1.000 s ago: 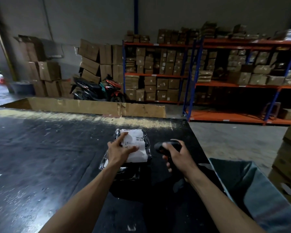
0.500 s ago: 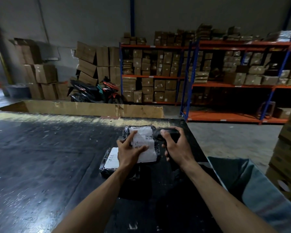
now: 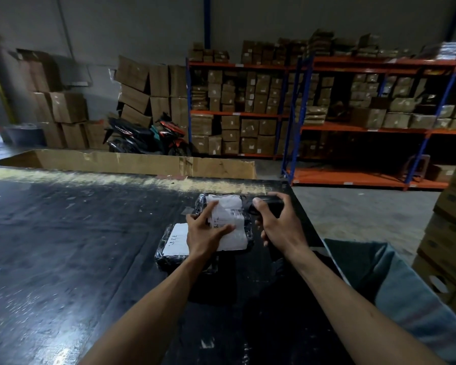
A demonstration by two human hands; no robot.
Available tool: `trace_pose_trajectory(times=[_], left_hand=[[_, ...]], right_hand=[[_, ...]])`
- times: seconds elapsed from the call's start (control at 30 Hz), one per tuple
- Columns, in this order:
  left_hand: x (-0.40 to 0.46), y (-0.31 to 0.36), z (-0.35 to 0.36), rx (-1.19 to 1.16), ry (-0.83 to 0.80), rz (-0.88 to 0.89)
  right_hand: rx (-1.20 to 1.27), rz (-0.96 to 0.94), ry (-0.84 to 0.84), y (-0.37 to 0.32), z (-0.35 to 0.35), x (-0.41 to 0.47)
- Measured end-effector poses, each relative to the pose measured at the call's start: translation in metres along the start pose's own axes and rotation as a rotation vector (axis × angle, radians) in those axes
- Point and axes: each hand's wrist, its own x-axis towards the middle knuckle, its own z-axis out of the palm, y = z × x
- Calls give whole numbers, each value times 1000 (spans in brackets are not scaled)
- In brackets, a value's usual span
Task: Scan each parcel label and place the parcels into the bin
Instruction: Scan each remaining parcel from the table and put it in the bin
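My left hand (image 3: 205, 234) grips a black plastic-wrapped parcel (image 3: 229, 222) by its white label, holding it above the dark table (image 3: 63, 246). Under it a second black parcel (image 3: 173, 246) with a white label lies flat on the table. My right hand (image 3: 275, 223) is wrapped around a black handheld scanner (image 3: 267, 202), whose head sits right beside the lifted parcel's right edge. A grey-blue bin bag (image 3: 395, 283) opens at the table's right side.
A long open cardboard box (image 3: 132, 162) stands behind the table's far edge. Orange and blue shelving (image 3: 353, 127) full of cartons lines the back wall, with a parked motorbike (image 3: 148, 135) to its left. Stacked cartons (image 3: 450, 233) rise at the far right.
My left hand has lifted the top parcel up and away from me, uncovering the second parcel's label. My right hand has brought the scanner in close to the lifted parcel.
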Motion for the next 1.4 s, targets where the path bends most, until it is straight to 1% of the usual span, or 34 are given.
trace_pose_trajectory(times=[0.23,0.33,0.4,0.6,0.73,0.93,1.03,1.07,1.13,1.2,1.27,1.33,1.4], left_hand=[[4,-6,2,14,14,8],[6,-8,2,30,23,4],[7,-7,1,33,32,2],[6,-13,2,-47,82,2],[2,-23,6,-69,22,25],[-4,-35,27,-91,-20,-5],[-8,-39,46,-86,-56,2],[-9,-39,54,-81,-71,-3],[-11,-39,72,-88,-99,-17],[-15,-38,93,-105,-131,-30],[-20,-32,117,-127,-178,-47],[-25,-19,144,-186,-238,-59],[-31,-4,179,-238,-300,-63]], right_hand=[[50,64,13,4,-5,-3],[29,72,22,10,-8,-4],[-14,107,19,22,-10,-6],[-223,385,-120,104,0,-46],[-488,430,-153,143,5,-70],[-522,493,-213,155,-5,-77],[-520,531,-291,155,-16,-75],[-525,524,-295,155,-22,-72],[-485,437,-207,152,-41,-63],[-340,325,-85,149,-66,-50],[-226,248,-1,149,-93,-32],[-171,203,5,153,-118,-13],[-111,172,-45,161,-141,1]])
